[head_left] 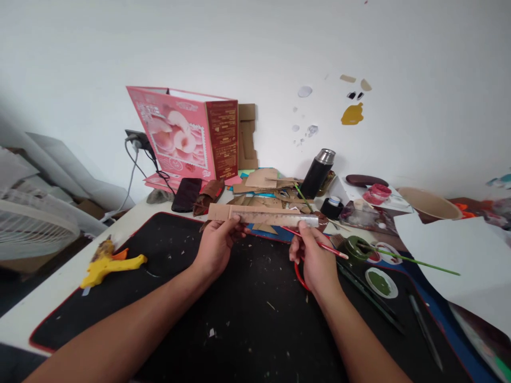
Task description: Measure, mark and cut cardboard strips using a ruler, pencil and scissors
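Observation:
My left hand (219,240) is closed, its thumb pressing a clear ruler (271,218) against a strip of brown cardboard (219,211). The two lie lengthwise together, raised over the black mat. At the ruler's other end, my right hand (317,258) is also closed, thumb on top of the ruler. A slim red pencil (333,250) passes through the fingers of that hand. Beneath the right hand shows the red handle of what looks like scissors (301,277), mostly covered by the hand.
Left on the black mat (247,319) lies a yellow glue gun (114,263). Cardboard scraps (261,178), a phone (187,194) and a black flask (317,173) are at the back, near a pink box (179,133). Right are a green paint jar (355,247) and a paint lid (381,282).

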The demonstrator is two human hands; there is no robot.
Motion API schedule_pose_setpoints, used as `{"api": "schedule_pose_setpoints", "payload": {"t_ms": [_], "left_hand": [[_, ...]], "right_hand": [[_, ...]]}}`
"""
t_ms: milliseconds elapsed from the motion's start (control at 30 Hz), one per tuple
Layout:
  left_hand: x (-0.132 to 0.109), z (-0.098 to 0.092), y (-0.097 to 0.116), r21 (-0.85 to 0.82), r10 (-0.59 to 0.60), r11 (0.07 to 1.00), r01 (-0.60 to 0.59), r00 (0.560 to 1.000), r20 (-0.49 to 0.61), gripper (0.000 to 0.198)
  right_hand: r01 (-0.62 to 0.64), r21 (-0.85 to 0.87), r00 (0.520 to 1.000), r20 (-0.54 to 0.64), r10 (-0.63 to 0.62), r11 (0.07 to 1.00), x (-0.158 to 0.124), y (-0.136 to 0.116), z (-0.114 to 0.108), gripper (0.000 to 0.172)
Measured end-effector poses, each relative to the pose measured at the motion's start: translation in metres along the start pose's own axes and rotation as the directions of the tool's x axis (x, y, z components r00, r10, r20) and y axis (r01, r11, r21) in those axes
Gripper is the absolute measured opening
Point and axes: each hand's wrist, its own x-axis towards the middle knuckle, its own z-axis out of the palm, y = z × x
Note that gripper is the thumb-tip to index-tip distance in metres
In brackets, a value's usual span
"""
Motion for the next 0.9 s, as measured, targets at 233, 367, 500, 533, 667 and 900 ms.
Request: {"api": "schedule_pose_setpoints", "payload": {"t_ms": [233, 367, 500, 533, 667, 900], "left_hand": [[-0.003, 0.0, 0.0, 0.01, 0.016, 1.0, -0.016, 1.0, 0.016, 0.041], [0.0, -0.001, 0.001, 0.037, 0.06, 0.997, -0.061, 0.998, 0.031, 0.041], [0.003, -0.003, -0.001, 0.049, 0.087, 0.995, -0.088, 0.996, 0.01, 0.043], [0.004, -0.004, -0.001, 0.045, 0.085, 0.995, -0.085, 0.996, 0.003, 0.044], [0.004, -0.004, -0.002, 0.013, 0.057, 0.998, -0.057, 0.998, 0.002, 0.049], [0.002, 0.0, 0.0, -0.049, 0.015, 0.999, -0.013, 0.999, 0.045, 0.054]], "right_hand": [[0.009, -0.017, 1.0, -0.014, -0.009, 1.0, 0.004, 0.006, -0.002, 0.058], [-0.006, 0.017, 1.0, 0.009, 0.006, 1.0, 0.005, 0.005, -0.002, 0.057], [0.027, 0.051, 1.0, -0.012, -0.026, 0.998, 0.007, 0.003, -0.004, 0.055], [0.033, 0.048, 0.999, -0.017, -0.033, 0.998, 0.007, 0.004, -0.004, 0.056], [0.039, 0.022, 0.999, -0.023, -0.038, 0.999, 0.009, 0.007, -0.007, 0.057], [0.002, 0.035, 1.0, -0.028, -0.001, 0.999, 0.012, 0.01, -0.007, 0.058]]}}
